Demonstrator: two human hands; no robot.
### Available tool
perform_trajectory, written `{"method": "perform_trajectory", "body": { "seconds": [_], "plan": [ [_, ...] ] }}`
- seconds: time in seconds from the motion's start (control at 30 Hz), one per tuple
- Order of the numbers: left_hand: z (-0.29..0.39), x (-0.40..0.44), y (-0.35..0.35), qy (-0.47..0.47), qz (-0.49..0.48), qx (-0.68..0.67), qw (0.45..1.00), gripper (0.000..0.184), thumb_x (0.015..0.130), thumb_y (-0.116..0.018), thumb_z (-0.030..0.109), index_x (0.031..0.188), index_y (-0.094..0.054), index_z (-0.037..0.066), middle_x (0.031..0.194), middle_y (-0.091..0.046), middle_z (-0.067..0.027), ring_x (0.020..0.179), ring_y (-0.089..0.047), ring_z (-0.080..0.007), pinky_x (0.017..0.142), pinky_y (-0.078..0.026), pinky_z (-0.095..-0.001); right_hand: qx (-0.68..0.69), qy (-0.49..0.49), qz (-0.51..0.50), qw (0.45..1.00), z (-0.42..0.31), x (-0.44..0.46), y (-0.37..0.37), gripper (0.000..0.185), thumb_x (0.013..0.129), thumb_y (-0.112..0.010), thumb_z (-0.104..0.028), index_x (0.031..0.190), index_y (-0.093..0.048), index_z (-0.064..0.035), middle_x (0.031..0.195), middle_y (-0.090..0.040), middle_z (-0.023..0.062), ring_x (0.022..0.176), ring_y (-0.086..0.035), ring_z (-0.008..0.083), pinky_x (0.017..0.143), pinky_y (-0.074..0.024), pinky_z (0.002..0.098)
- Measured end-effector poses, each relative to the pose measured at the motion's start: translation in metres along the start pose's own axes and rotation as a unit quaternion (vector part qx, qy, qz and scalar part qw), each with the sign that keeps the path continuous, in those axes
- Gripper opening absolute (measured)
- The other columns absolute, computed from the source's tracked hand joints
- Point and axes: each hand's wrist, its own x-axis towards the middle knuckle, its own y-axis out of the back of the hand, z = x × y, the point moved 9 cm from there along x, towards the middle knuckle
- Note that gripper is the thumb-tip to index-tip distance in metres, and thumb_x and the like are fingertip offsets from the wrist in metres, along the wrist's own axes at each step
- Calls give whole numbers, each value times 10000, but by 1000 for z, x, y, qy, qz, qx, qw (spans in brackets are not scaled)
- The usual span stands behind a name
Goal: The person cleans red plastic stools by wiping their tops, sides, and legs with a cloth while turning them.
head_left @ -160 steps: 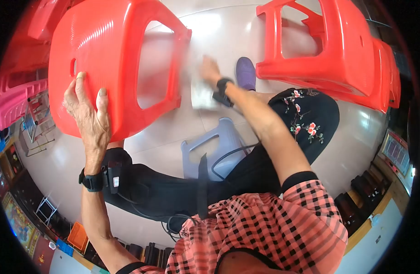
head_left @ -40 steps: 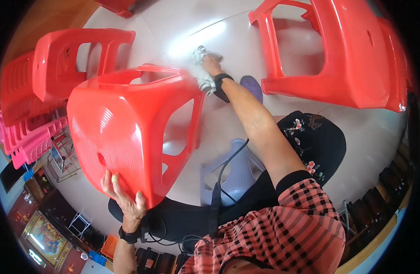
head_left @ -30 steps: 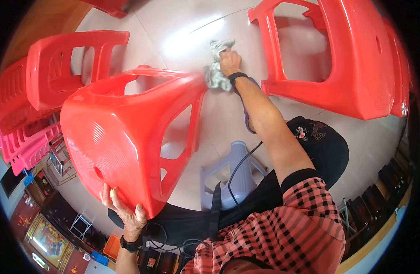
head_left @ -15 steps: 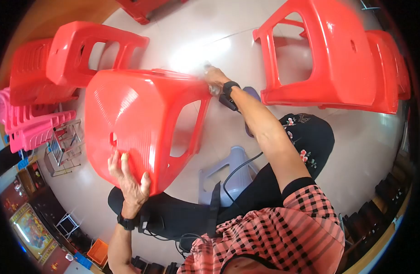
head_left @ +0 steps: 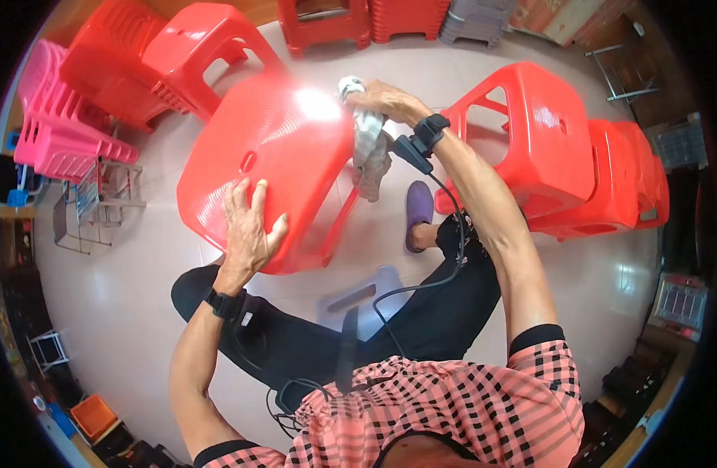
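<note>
Red plastic fills the middle: a glossy stool (head_left: 300,160), its seat tilted towards the wearer, lying left of the right hand (head_left: 385,100) and stretching ahead of the left hand (head_left: 251,238). Over at the seat's far right corner, the right hand has its fingers closed around a pale cloth (head_left: 369,148), bunched at the top, its long axis hanging down the stool's right side. The right is clearly the nearer hand to that corner; the left is at the near edge, fingers spread open and pressed on the seat, tips just short of the slot (head_left: 248,161), gripping nothing closed. And below, a purple shoe (head_left: 419,204) stands on the floor (head_left: 600,269), right of the cloth.
</note>
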Motion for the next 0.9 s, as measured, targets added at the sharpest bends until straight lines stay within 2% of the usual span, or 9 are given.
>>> {"method": "perform_trajectory", "body": {
  "seconds": [0.13,0.27,0.4,0.53,0.67,0.73,0.77,0.87,0.9],
  "plan": [
    [1,1,2,0,7,-2,1000,648,748,-685,308,1273,-484,-13,1278,-391,-260,1236,-333,-451,1050,-287,-537,-137,73,42,987,-84,-17,-1,378,742,-593,-295,906,-642,42,883,-666,179,777,-638,269,670,-507,393],
    [-3,0,1,8,11,3,1000,651,753,-677,323,1277,-485,-13,1293,-388,-260,1228,-344,-453,1041,-297,-543,-270,136,94,949,-113,17,-23,340,756,-550,-245,938,-679,12,946,-685,212,889,-655,355,765,-506,412],
    [-5,-2,2,4,28,4,1000,653,747,-678,313,1278,-490,-18,1288,-393,-262,1223,-359,-451,1035,-306,-540,-291,37,86,952,-132,44,-36,399,803,-555,-284,1070,-671,-10,1094,-661,218,1026,-636,371,850,-496,446],
    [-4,-4,6,-7,58,-31,998,633,737,-688,300,1251,-501,-20,1250,-412,-259,1201,-374,-448,1028,-318,-535,-320,62,98,940,-165,81,-65,400,827,-537,-308,1092,-675,-42,1132,-650,212,1072,-622,360,878,-495,450],
    [-4,-5,14,-36,110,-102,988,595,718,-704,205,1233,-496,-6,1222,-419,-238,1181,-388,-431,1024,-322,-528,-339,199,65,917,-214,73,-120,364,822,-514,-253,1088,-657,-50,1118,-656,196,1043,-629,367,858,-505,448],
    [-2,-7,28,-49,148,-118,981,582,716,-700,160,1235,-489,2,1220,-419,-227,1181,-389,-425,1021,-321,-524,-342,368,52,863,-229,65,-161,341,809,-535,-243,1100,-643,-102,1021,-669,208,965,-636,394,826,-505,477],
    [-3,-8,32,-42,156,-129,978,576,717,-694,142,1236,-485,5,1221,-418,-222,1182,-387,-423,1018,-322,-522,-341,390,34,855,-228,55,-178,305,806,-543,-218,1068,-645,-101,978,-678,189,924,-640,395,821,-502,483],
    [-4,-17,46,-35,177,-152,972,561,721,-678,101,1238,-476,14,1222,-417,-211,1185,-384,-418,1008,-326,-516,-245,472,-23,847,-222,6,-213,345,780,-605,-182,1119,-650,-137,1010,-666,164,970,-625,342,846,-500,445],
    [1,-20,57,-39,181,-152,971,556,724,-673,96,1238,-474,15,1221,-417,-209,1186,-383,-415,1004,-328,-515,-261,536,-22,802,-220,-21,-220,382,765,-633,-196,1139,-639,-117,1027,-662,163,980,-622,338,852,-500,438]
  ]
}}
